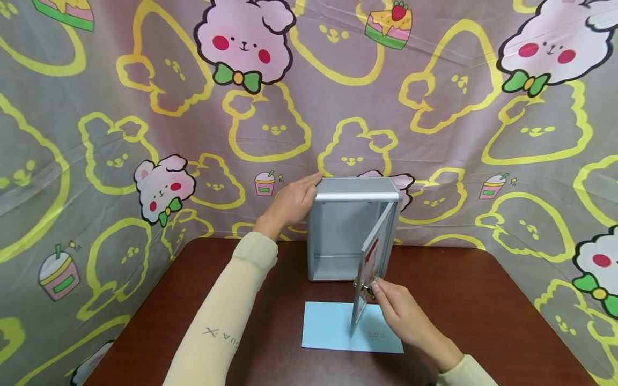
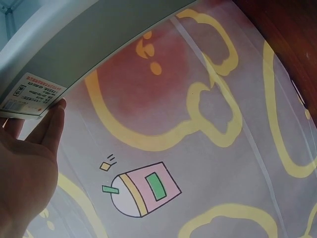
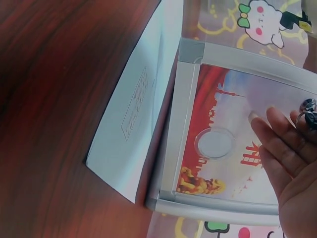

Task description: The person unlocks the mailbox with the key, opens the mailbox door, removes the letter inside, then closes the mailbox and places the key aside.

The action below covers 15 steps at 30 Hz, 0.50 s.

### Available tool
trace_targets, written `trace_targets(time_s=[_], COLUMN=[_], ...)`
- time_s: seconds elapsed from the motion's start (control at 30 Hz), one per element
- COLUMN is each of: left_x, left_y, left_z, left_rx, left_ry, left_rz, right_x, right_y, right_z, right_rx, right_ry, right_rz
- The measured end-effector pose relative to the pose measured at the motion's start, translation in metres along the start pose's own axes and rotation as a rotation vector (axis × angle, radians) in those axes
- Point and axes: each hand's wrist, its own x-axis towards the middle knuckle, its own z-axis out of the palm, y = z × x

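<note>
A grey metal box (image 1: pixel 354 186) stands upright at the back of the table, its hinged door swung out toward me. My left hand (image 1: pixel 292 203) rests against the box's upper left corner, fingers fairly straight. In the left wrist view those fingertips touch the edge beside a printed label (image 2: pixel 33 94). At the door's free edge, my right hand (image 1: pixel 405 311) pinches a key (image 1: pixel 367 290) at the lock, the thumb and index finger on it. The right wrist view shows the door's printed front (image 3: pixel 237 99) with a round clear disc (image 3: pixel 215 143); its other fingers extend across it.
A light-blue paper (image 1: pixel 328 327) with small red print lies in front of the box, partly behind the door's lower corner. The brown table (image 1: pixel 183 305) ends close behind the box, where a patterned cloth (image 1: pixel 347 107) hangs.
</note>
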Motion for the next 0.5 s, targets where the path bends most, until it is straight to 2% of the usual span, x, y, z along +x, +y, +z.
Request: trace_targets(time_s=[0.3,0.5], left_x=[0.001,0.001], left_y=[-0.001,-0.001], left_z=[0.001,0.001], left_rx=[0.001,-0.001], left_ry=[0.012,0.019], left_rz=[0.004,0.018], right_x=[0.006,0.008], right_y=[0.0,0.001], right_z=[0.006,0.011], right_rx=[-0.045,-0.031], right_ry=[0.009,-0.003], right_rz=[-0.013,0.001])
